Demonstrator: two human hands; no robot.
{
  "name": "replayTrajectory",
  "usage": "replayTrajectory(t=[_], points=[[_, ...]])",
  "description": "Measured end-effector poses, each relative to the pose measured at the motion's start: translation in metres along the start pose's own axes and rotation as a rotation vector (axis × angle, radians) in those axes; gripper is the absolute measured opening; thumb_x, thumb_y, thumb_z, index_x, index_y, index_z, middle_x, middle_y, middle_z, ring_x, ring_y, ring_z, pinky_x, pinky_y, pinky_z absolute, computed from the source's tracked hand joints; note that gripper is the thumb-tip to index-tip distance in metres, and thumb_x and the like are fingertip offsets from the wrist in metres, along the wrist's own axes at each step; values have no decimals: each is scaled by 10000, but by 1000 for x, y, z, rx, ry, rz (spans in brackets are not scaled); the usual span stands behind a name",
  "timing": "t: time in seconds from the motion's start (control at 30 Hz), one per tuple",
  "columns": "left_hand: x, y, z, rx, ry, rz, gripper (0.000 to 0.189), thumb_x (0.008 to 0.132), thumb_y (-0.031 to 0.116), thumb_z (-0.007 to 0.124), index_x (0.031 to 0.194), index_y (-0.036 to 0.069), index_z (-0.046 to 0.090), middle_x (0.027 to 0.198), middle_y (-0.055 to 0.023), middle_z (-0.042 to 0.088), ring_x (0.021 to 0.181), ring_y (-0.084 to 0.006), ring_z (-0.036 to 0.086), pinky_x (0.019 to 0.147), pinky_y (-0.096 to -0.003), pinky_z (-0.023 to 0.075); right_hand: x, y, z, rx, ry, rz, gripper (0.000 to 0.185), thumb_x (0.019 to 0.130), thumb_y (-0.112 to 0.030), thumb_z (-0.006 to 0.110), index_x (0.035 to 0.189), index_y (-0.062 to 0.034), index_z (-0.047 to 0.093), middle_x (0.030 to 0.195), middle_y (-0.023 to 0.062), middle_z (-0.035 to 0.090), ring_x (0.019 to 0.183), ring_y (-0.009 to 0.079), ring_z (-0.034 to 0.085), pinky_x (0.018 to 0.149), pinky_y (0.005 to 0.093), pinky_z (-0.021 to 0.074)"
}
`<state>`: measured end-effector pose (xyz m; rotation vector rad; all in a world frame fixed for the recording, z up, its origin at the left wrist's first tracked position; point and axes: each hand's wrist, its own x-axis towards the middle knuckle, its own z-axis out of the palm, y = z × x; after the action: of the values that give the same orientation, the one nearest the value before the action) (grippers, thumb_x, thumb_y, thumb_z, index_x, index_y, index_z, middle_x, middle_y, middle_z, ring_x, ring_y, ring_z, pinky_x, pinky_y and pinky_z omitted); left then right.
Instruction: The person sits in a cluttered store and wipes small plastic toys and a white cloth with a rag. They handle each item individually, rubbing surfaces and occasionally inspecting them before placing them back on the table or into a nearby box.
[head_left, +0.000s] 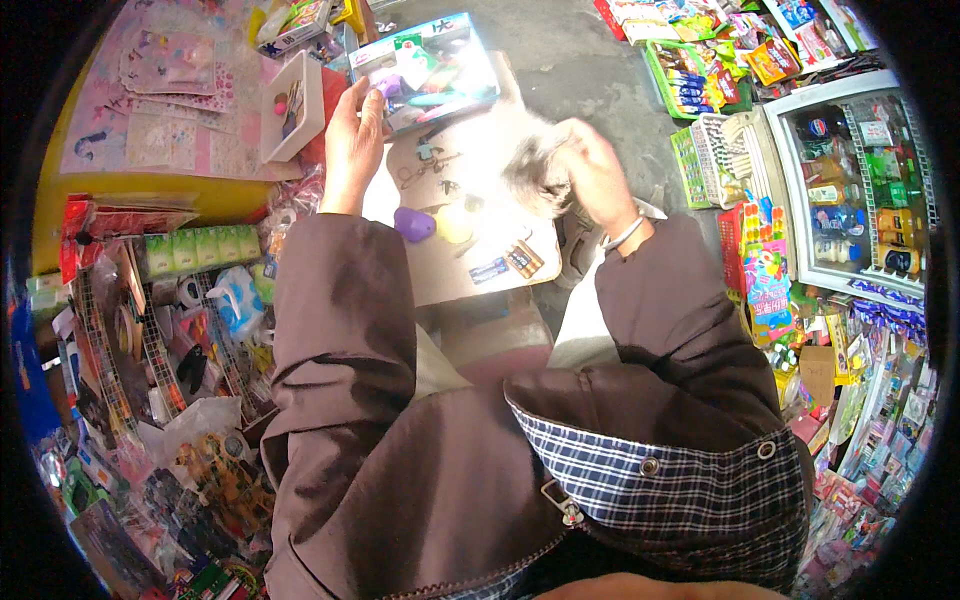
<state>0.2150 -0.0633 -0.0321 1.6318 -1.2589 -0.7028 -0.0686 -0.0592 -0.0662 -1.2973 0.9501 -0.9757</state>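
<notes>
My left hand (354, 142) is at the near left corner of a shiny box (442, 64) with colourful things in it, its fingertips beside a purple item. My right hand (592, 169) has its fingers bent around grey, furry-looking material (534, 161); strong glare blurs its outline. Both are over a small pale table (480, 270). On it lie a purple rounded piece (415, 224), a yellow rounded piece (453, 223), small dark metal-looking charms (420, 169), several batteries (525, 259) and a blue packet (489, 271).
A white bin (292, 109) with small tools stands at the left, beside a pink-covered table (240, 154). Hanging goods crowd the lower left. Snack baskets (679, 79) and a glass-doored drinks cooler (795, 187) stand at the right. Grey floor (570, 64) shows beyond the table.
</notes>
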Motion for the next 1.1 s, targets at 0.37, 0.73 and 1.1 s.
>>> replayTrajectory(t=[0.37,0.73,1.1], points=[[-75,10,-36,619,-670,218,467,669,197,730,1081,39,578,999,-120,549,940,-286,560,826,-369,452,6,-33,-31,1094,24,184,376,848,-261,454,1090,10,551,1014,147,622,933,301,613,854,447,489],[-84,15,-25,-398,-419,-259,234,863,207,598,996,23,542,898,-57,580,849,-174,599,715,-313,477,-7,-39,-1,941,34,72,297,844,-181,486,1040,25,571,952,107,636,872,206,629,800,328,506],[-138,68,109,-1164,-406,-376,460,950,447,398,1147,45,506,1112,-111,567,1026,-226,558,888,-385,466,-60,-61,31,-617,221,-624,286,662,-27,635,943,-14,583,932,145,586,899,346,547,784,388,460]])
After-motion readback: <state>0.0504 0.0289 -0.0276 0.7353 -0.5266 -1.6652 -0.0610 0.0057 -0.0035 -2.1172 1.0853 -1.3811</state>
